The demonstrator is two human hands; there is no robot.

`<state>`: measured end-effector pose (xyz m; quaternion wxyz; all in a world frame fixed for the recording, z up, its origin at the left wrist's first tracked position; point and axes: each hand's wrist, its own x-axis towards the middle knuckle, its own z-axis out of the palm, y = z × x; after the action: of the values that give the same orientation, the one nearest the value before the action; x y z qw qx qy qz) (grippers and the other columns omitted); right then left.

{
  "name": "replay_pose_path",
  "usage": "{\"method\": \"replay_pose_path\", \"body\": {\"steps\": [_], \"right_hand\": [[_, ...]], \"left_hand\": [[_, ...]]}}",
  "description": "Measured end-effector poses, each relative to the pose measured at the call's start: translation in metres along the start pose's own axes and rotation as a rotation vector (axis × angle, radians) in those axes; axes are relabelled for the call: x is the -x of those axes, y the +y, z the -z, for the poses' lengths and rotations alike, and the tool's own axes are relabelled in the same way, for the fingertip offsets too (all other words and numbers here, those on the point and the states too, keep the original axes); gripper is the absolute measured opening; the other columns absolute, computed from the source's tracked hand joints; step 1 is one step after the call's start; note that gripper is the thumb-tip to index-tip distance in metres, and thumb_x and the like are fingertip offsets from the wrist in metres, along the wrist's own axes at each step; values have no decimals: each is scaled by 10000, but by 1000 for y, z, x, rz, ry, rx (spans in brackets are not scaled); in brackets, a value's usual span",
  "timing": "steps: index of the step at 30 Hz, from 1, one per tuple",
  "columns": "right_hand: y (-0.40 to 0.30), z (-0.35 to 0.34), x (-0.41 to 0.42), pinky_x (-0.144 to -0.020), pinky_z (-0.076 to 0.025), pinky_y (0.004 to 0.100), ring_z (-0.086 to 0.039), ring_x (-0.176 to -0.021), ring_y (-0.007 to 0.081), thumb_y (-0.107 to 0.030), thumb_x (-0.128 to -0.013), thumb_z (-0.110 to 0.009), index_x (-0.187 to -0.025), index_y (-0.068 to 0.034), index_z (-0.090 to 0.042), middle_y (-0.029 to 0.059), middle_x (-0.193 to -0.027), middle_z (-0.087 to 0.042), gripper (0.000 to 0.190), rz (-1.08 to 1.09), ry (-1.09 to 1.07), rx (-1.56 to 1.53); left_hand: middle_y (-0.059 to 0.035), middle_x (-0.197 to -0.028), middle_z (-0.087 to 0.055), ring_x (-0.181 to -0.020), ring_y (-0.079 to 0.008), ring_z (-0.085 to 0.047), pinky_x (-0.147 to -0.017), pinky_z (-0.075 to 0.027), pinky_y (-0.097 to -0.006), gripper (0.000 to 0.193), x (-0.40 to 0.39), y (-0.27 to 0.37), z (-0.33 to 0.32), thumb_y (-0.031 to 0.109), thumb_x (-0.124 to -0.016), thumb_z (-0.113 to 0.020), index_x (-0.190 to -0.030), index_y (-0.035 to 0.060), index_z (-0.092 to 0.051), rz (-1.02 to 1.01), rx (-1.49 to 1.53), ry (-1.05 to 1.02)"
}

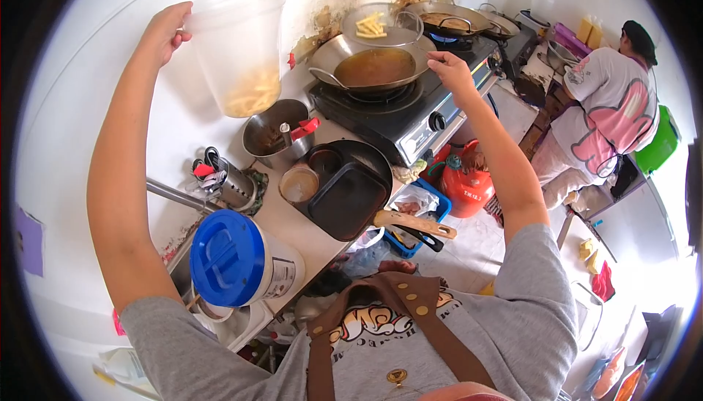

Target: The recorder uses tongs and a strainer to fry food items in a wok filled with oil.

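Observation:
My left hand grips the rim of a tall translucent plastic container, with pale cut potato fries at its bottom. My right hand has its fingers pinched on the thin handle of a wire mesh strainer. Several fries lie in the strainer, which is above the far side of a metal wok. Brown oil fills the middle of the wok, on the near burner of a black gas stove.
Left of the stove are a steel pot, stacked black pans, a utensil holder and a blue-lidded bucket. Another wok sits over a blue flame. A red gas cylinder stands below. A co-worker bends at the right.

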<state>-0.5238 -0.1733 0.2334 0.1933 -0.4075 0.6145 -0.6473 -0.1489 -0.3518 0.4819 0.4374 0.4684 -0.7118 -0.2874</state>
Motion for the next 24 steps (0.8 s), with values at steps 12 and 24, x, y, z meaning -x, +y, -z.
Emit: {"method": "replay_pose_path", "body": {"steps": [12,24], "right_hand": [[15,2,0,-598,-397,251,-506,-646,123,-203,-720,-586,-987,-74,-584,44,-727,-573,296,118,6,198],[-3,2,-6,-584,-386,240,-465,-612,106,-184,-723,-592,-969,-48,-586,27,-688,-536,281,64,29,23]], "left_hand": [[-46,-880,-450,-570,-89,-457,-401,-303,-143,301,7,6,-3,299,-756,-532,-914,44,-510,41,-28,9],[-32,-828,-441,-567,-94,-465,-401,-303,-148,248,11,9,-8,283,-729,-533,-844,64,-512,19,-28,16]]}}
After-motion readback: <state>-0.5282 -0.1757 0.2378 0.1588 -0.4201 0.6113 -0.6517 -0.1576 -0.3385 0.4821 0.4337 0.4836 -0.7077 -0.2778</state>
